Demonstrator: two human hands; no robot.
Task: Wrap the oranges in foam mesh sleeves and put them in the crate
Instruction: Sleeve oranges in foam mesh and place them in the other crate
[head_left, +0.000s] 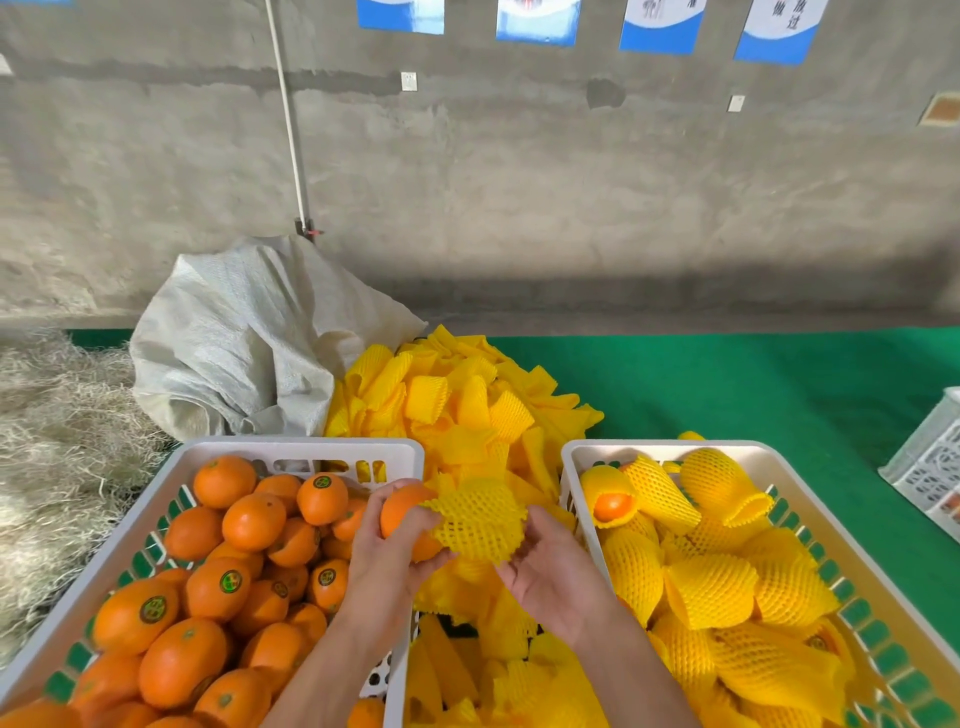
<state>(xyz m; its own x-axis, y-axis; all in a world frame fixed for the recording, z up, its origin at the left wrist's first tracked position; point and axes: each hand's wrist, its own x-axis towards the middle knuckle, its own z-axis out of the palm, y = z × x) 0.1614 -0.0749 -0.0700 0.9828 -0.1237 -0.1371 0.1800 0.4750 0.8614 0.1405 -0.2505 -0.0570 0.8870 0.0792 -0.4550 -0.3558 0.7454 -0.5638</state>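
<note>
my left hand (387, 551) grips an orange (404, 512) half inside the foam mesh sleeve (478, 522), held between the two crates; my right hand (545, 566) pinches its edge (mid-wrapping). next, pull it fully over.

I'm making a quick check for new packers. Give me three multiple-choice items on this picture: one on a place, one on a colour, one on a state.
1. Where do the wrapped oranges lie?
A. crate on the right
B. crate on the left
C. grey sack

2. What colour is the floor mat?
A. blue
B. red
C. green

3. How far is the held orange wrapped?
A. fully covered
B. partly in its sleeve
C. bare, no sleeve near

Key:
1 A: the right crate holds the wrapped oranges.
2 C: the mat is green.
3 B: the left hand grips the orange, whose left side is bare, and the foam mesh sleeve covers the rest beside the right hand.
</note>
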